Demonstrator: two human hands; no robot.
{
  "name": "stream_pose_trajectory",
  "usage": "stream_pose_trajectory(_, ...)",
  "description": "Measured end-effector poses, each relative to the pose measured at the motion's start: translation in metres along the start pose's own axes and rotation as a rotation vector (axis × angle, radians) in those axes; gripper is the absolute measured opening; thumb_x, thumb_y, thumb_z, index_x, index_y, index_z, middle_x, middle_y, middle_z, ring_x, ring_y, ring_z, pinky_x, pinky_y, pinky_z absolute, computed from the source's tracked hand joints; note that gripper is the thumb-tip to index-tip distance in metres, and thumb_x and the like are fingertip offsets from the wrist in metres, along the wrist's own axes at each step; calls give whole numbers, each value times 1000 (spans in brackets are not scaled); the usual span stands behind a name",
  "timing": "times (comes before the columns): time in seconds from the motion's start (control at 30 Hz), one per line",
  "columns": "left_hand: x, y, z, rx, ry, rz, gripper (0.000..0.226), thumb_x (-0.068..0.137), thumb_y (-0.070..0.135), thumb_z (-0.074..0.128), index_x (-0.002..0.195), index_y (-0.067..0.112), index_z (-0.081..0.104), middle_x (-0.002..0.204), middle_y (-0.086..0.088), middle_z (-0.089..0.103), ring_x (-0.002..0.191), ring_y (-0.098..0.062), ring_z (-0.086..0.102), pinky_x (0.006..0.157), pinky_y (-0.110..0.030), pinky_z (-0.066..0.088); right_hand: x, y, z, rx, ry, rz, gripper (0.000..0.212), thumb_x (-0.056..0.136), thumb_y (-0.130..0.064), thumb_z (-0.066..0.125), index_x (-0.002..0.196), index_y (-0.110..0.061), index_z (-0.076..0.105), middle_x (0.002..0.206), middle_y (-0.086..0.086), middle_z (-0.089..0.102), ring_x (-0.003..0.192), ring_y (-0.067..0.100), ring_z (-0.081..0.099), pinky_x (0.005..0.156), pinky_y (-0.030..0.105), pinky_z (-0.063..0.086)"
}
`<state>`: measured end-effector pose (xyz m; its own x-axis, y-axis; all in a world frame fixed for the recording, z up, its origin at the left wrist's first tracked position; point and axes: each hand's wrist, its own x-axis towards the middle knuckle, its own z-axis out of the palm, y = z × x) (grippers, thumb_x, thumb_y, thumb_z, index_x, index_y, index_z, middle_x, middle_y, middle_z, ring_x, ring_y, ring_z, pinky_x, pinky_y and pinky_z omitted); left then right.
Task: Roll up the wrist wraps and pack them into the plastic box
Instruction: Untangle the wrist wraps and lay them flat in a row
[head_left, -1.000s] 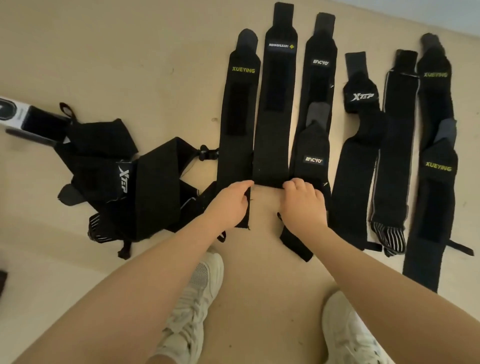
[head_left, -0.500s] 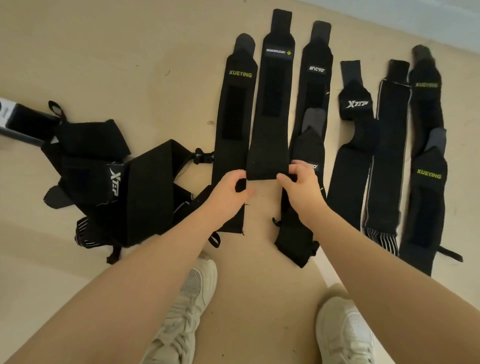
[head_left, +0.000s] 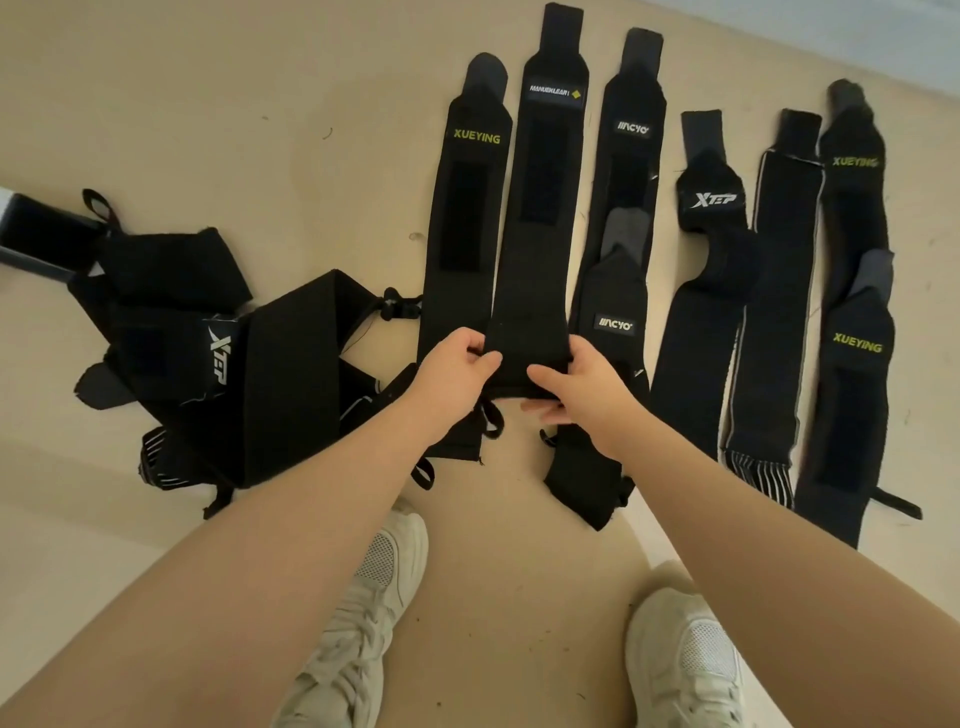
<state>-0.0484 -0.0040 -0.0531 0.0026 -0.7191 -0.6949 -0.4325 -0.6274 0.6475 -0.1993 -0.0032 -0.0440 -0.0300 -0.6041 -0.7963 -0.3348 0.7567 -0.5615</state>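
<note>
Both hands grip the near end of the long black wrap (head_left: 540, 218) labelled MANUEKLEAR, which lies flat on the beige floor (head_left: 208, 104). The left hand (head_left: 454, 366) pinches that end's left corner and the right hand (head_left: 582, 384) pinches its right corner, thumbs on top, with the end folded over between them. Just left of this wrap lies a XUEYING wrap (head_left: 465, 218); just right of it lie two overlapping wraps (head_left: 621, 291). Farther right are four more wraps (head_left: 779, 291). Well to its left sits a tangled pile of wraps (head_left: 208, 364). Below it stand two white shoes (head_left: 363, 623).
</note>
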Motion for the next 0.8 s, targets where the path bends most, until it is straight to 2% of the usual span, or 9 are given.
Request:
stream_pose_trajectory(0.07,-3,-5,4,101,-64,-31,48,93,14,56,137,19,36,99,-3,61,89,-18,63,78,-36,57,-3,5,4,-153,16,157,56,90,-27,61,137,-14,34,105,7,60,80,23,69,62,29,58)
stream_pose_trajectory(0.13,-7,-13,7,475,-78,80,51,92,17,57,138,21,35,111,-6,58,92,-17,61,79,-33,56,-8,10,9,-543,17,173,50,91,-36,58,130,-11,38,98,7,61,80,24,67,63,30,56)
stream_pose_trajectory(0.23,-13,-25,4,707,-46,221,42,96,21,50,137,23,41,123,-4,49,95,-13,56,81,-27,50,-19,21,9,-846,250,-131,38,93,-36,55,122,-14,46,106,4,54,89,17,58,70,29,51)
stream_pose_trajectory(0.3,-17,-29,-1,664,-40,238,40,97,19,47,137,22,43,120,-3,51,88,-8,53,80,-23,48,-29,30,-1,-718,467,-280,32,91,-27,59,119,-15,50,114,4,51,101,17,54,79,29,48)
stream_pose_trajectory(0.37,-24,-31,-6,645,-46,279,41,97,16,46,138,20,42,121,-2,51,82,-6,50,78,-20,46,-32,47,-15,-518,608,-184,36,89,-21,62,122,-13,50,121,6,49,111,21,49,88,31,44)
stream_pose_trajectory(0.47,-39,-32,-2,633,-100,373,39,98,12,44,137,18,44,126,-1,49,93,-8,55,83,-21,47,-39,79,-30,-181,481,166,42,89,-30,62,125,-10,50,120,10,54,105,22,55,88,35,50)
stream_pose_trajectory(0.57,-49,-31,25,627,-304,353,42,98,9,43,138,18,43,131,-4,51,113,-15,53,97,-29,44,-54,98,-24,-338,238,191,52,86,-39,65,128,-11,52,120,6,55,104,20,56,85,31,49)
stream_pose_trajectory(0.67,-54,-28,55,537,-388,190,40,101,16,38,140,10,41,136,-14,50,123,-27,48,104,-34,36,-55,101,-14,-325,291,160,62,83,-26,72,135,-11,42,130,8,51,119,26,51,95,39,48)
stream_pose_trajectory(0.8,-57,-22,70,268,-318,-12,47,99,17,45,145,13,32,145,-8,42,132,-21,42,106,-31,34,-47,85,-19,126,282,390,57,83,-18,71,132,-7,44,127,12,54,113,27,55,86,33,48)
